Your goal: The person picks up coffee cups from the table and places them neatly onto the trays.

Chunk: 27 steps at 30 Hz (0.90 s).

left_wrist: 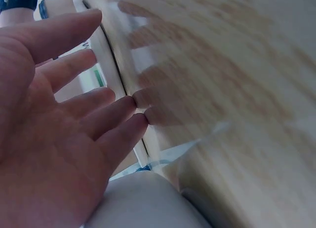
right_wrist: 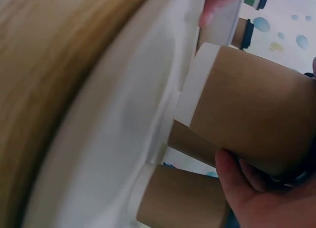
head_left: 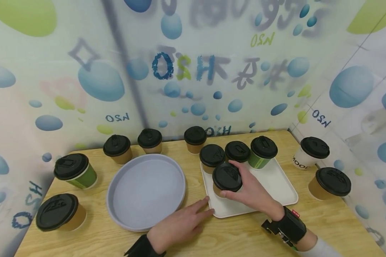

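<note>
My right hand [head_left: 252,191] grips a brown paper coffee cup [right_wrist: 247,109] with a black lid [head_left: 227,177], fingers and thumb around its upper part. That cup is close over the left side of a white rectangular tray [head_left: 276,189]. Behind it on the tray stand a brown cup [head_left: 212,157], a second brown cup [head_left: 237,151] and a green cup [head_left: 263,150], all black-lidded. The left hand [head_left: 183,223] lies low over the table, its fingers extended and the tips at the tray's left front edge. Its palm [left_wrist: 64,119] holds nothing.
A round grey-lavender tray [head_left: 146,192] lies left of the white one. More lidded cups stand around: a green cup [head_left: 83,175] and a brown cup [head_left: 74,216] at left, several along the back, a white cup [head_left: 303,157] and a brown cup [head_left: 321,185] at right. A printed backdrop [head_left: 193,96] borders the table.
</note>
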### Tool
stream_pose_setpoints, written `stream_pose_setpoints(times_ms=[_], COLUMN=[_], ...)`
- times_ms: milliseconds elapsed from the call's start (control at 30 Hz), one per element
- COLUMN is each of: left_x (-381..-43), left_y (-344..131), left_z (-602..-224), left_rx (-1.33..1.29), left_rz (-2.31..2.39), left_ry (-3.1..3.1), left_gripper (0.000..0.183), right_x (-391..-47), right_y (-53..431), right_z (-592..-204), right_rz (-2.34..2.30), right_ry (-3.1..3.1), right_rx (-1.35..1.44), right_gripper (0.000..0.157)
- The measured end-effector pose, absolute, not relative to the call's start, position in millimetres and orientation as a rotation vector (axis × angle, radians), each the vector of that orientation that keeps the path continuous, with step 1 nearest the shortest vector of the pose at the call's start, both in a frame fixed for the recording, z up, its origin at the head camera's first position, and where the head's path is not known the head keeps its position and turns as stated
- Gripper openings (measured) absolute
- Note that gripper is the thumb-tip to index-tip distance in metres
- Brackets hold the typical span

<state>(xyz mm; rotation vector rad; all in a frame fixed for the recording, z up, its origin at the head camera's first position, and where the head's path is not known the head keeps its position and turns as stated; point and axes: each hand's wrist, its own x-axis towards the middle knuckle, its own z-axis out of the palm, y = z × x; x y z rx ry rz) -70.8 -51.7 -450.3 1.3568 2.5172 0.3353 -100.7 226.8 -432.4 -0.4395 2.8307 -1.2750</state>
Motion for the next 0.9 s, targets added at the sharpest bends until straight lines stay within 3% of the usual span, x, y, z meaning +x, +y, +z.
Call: stream_pose_setpoints(times_ms=[300,900], left_x=[-69.2,-66.9], left_y=[-53.8,-51.4], left_z=[-450.5,-451.4], left_rx=[1.357,1.362], left_rz=[0.307,0.283], left_ry=[2.502,2.539], left_gripper=[0.059,0.056], right_x=[-100.6,-96.7], right_y=[218.3,214.1], right_z=[-442.9,-440.3], right_rz=[-1.278,-1.198], right_ry=[2.830,2.795], right_rx=[-0.452,-0.413], right_gripper=[0.103,0.116])
